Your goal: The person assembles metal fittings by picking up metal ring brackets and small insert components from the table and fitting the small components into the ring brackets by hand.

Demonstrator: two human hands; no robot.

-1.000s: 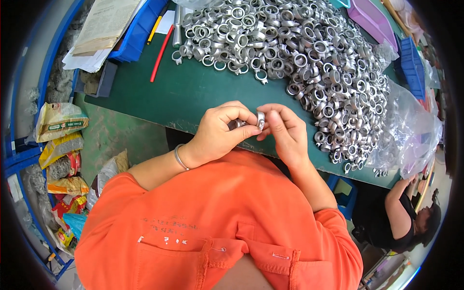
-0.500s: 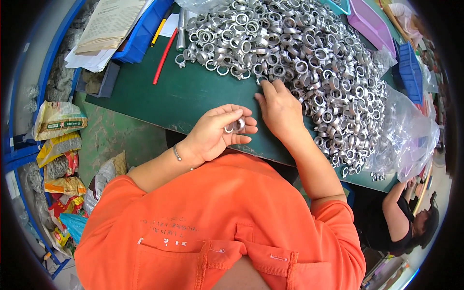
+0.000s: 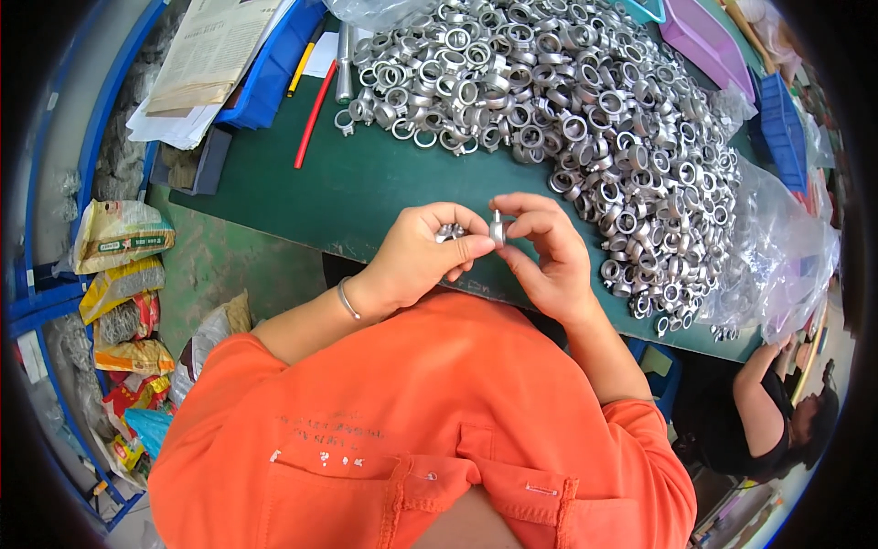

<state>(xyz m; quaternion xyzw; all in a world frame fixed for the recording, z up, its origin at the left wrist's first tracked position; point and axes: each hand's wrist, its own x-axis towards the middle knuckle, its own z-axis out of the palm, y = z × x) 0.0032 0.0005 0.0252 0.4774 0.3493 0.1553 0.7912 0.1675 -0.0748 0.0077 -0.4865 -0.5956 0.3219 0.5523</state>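
Note:
Just past the table's near edge, my two hands meet in front of my chest. My right hand [image 3: 551, 254] pinches a small silver metal ring [image 3: 497, 229] with a short stub on its rim, held on edge. My left hand [image 3: 422, 252] is curled round several similar metal rings [image 3: 449, 232], and its thumb tip reaches the ring in my right hand. The fingers partly hide the rings in my left palm. Beyond my hands, a big heap of the same silver rings [image 3: 631, 165] spreads over the green table [image 3: 366, 188].
Left of the heap lie a red pen [image 3: 315, 114], a yellow pen [image 3: 300, 69] and a metal rod [image 3: 344, 64]. Papers rest by a blue bin [image 3: 274, 78]. Plastic bags [image 3: 777, 242] and a pink tray [image 3: 709, 41] flank the heap; a person [image 3: 759, 412] sits at right.
My right hand has come back from the heap's edge with a ring, meeting my left hand. My left hand has turned and closed further over its rings.

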